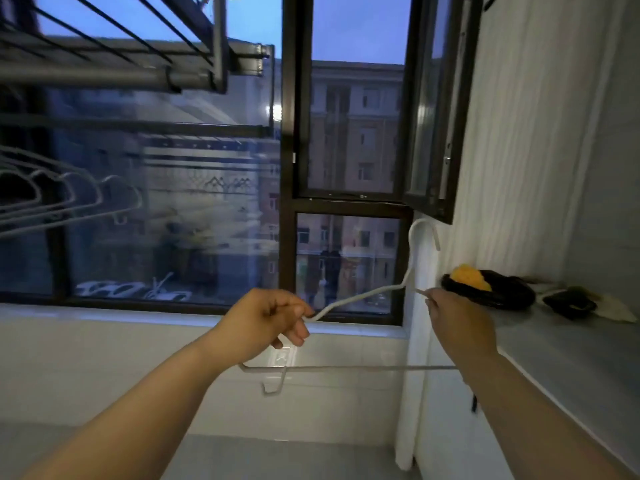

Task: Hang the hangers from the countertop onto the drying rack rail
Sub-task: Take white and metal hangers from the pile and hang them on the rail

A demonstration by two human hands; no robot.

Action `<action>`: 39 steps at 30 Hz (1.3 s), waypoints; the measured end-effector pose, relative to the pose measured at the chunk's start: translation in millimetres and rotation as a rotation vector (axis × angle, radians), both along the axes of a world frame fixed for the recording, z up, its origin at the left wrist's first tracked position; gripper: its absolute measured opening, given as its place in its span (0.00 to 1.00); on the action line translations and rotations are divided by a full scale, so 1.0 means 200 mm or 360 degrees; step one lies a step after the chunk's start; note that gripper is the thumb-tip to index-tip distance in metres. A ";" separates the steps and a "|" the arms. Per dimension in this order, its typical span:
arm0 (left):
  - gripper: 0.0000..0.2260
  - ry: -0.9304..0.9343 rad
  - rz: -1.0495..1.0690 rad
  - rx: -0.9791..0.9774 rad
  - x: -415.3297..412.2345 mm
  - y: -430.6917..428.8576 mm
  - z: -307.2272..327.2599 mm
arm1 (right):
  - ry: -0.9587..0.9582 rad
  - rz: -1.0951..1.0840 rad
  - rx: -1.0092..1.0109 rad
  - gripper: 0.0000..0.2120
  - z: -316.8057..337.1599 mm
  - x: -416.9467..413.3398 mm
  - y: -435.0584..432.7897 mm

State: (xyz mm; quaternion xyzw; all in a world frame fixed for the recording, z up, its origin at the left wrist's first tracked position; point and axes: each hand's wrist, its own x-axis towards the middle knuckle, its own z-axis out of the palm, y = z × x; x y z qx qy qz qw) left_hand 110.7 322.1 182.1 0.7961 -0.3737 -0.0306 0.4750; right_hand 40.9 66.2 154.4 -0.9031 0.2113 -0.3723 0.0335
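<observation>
A white wire hanger (pixel 363 295) is held upright in front of the window, its hook at the top right and its bottom bar level below my hands. My left hand (pixel 266 322) grips the hanger's left shoulder. My right hand (pixel 457 320) holds the right shoulder. The grey drying rack rail (pixel 104 76) runs across the upper left, well above both hands. Several pale hangers (pixel 69 199) hang at the far left below the rack. The grey countertop (pixel 561 355) lies to the right, beside my right arm.
On the countertop's far end lie a yellow object on a black coil (pixel 485 285) and a dark item (pixel 568 303). An open window sash (pixel 433 133) juts inward at the upper right. A white tiled sill runs under the window.
</observation>
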 end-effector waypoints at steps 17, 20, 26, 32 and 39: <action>0.08 -0.0069 0.0754 0.0337 0.06 1.30 0.27 | -0.0174 0.0872 -0.0235 0.13 0.36 0.63 1.50; 0.12 -0.0126 0.0863 0.0199 0.05 1.41 0.35 | -0.0572 0.0911 -0.0573 0.13 0.52 0.63 1.58; 0.11 -0.0267 0.1024 0.0013 0.07 1.48 0.56 | -0.0456 0.0670 -0.0808 0.23 0.91 0.60 1.64; 0.10 -0.0235 0.1099 0.0038 0.16 1.46 0.72 | -0.0109 0.0184 -0.0921 0.27 1.12 0.63 1.67; 0.12 -0.0086 0.1124 0.0030 0.25 1.37 0.70 | -0.0047 0.0322 -0.0708 0.26 1.11 0.66 1.61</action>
